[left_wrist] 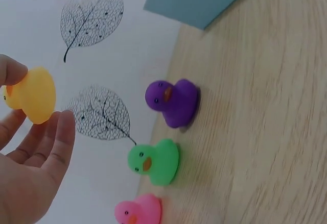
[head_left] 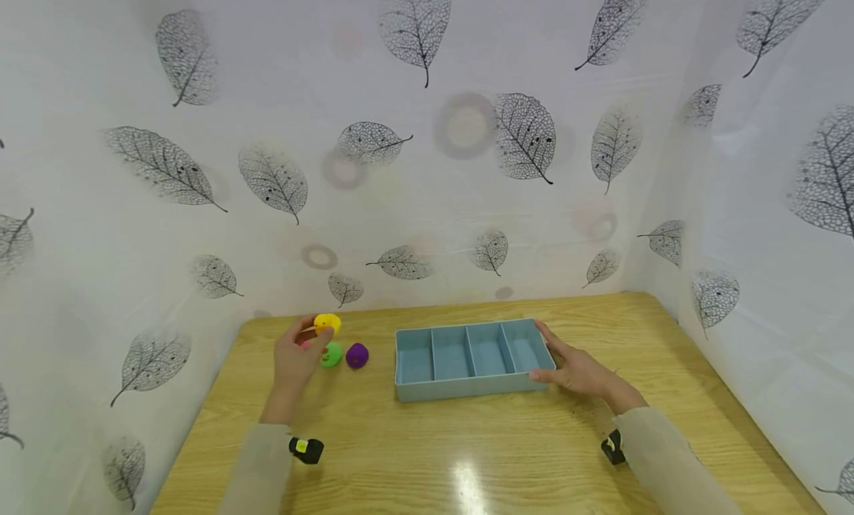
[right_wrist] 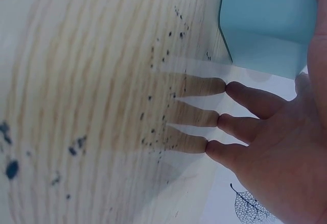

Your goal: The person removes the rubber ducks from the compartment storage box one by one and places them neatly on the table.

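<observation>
A yellow rubber duck (head_left: 328, 323) is pinched between the thumb and fingers of my left hand (head_left: 296, 356), raised off the table. In the left wrist view a purple duck (left_wrist: 179, 104), a green duck (left_wrist: 163, 163) and a pink duck (left_wrist: 145, 211) stand in a row on the wood; in the head view the left hand mostly covers the pink one. My right hand (head_left: 583, 372) grips the right end of a blue four-compartment box (head_left: 467, 389), thumb at the front corner and index finger at the back. Its other fingertips (right_wrist: 232, 155) touch the tabletop.
The wooden table (head_left: 414, 456) ends at a white leaf-print curtain (head_left: 440, 204) behind and at both sides. Small dark specks (right_wrist: 153, 127) dot the surface near the right hand. A black wrist device (head_left: 307, 450) is on the left wrist.
</observation>
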Tool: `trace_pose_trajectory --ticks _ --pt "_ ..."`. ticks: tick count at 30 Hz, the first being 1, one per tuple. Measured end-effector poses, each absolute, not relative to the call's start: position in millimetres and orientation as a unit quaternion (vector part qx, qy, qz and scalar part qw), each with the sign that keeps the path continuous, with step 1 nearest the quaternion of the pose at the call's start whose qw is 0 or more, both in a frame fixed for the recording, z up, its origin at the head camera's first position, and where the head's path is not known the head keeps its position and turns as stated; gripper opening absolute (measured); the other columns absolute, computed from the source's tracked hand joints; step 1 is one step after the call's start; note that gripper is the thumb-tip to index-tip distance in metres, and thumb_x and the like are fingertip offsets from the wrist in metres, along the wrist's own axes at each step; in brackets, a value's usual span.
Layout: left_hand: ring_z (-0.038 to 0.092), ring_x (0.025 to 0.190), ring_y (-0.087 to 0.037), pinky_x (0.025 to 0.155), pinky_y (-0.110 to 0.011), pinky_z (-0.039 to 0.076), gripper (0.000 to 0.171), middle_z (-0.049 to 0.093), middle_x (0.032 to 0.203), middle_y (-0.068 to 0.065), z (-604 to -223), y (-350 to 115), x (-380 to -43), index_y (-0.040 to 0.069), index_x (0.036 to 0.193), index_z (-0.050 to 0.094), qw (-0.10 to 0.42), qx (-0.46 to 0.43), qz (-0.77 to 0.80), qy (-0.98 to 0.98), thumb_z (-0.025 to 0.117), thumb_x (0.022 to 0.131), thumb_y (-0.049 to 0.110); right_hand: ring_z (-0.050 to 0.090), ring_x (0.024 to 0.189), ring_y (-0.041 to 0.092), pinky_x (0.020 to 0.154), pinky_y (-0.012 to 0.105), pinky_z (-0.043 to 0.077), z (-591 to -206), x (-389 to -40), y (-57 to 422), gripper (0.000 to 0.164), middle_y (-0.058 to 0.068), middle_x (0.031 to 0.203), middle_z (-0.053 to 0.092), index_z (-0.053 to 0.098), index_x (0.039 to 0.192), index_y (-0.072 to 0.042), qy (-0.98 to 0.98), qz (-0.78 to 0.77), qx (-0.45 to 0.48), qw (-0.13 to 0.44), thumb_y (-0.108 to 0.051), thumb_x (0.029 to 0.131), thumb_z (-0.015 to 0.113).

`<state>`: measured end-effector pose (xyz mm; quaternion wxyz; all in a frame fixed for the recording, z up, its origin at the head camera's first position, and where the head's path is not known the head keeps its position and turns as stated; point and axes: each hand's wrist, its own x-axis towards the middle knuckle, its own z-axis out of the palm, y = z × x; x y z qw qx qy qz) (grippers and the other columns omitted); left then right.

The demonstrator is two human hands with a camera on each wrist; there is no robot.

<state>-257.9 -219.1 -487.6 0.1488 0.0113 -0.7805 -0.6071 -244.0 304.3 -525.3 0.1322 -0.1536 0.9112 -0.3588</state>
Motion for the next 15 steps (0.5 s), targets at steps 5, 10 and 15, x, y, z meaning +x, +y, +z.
trace_pose_trajectory --ticks 5,10,15 --pt "0.063 0.088 0.008 0.073 -0.012 0.058 0.042 0.064 0.136 -0.025 -489.7 -232.7 -257.1 -0.003 0.136 0.065 0.156 0.039 -0.604 -0.781 0.075 0.098 0.010 0.032 0.152 0.054 0.112 0.071 0.042 -526.5 -245.3 304.8 0.107 0.032 0.171 0.019 -0.008 0.169 -0.038 0.913 -0.356 -0.153 0.130 -0.052 0.098 0.071" --pt "0.059 0.092 0.013 0.079 -0.005 0.052 0.042 0.065 0.138 -0.025 -487.3 -242.4 -255.0 -0.005 0.136 0.065 0.165 0.059 -0.582 -0.794 0.074 0.097 0.009 0.032 0.152 0.054 0.113 0.071 0.041 -526.7 -245.5 304.6 0.107 0.031 0.171 0.018 -0.009 0.169 -0.037 0.912 -0.357 -0.153 0.130 -0.052 0.098 0.071" --pt "0.056 0.095 0.009 0.080 -0.003 0.049 0.043 0.065 0.139 -0.022 -491.9 -253.2 -254.7 -0.003 0.137 0.064 0.169 0.079 -0.550 -0.814 0.073 0.098 0.014 0.031 0.153 0.054 0.113 0.072 0.040 -527.0 -244.8 304.9 0.107 0.030 0.172 0.017 -0.009 0.169 -0.038 0.911 -0.361 -0.153 0.130 -0.052 0.098 0.071"
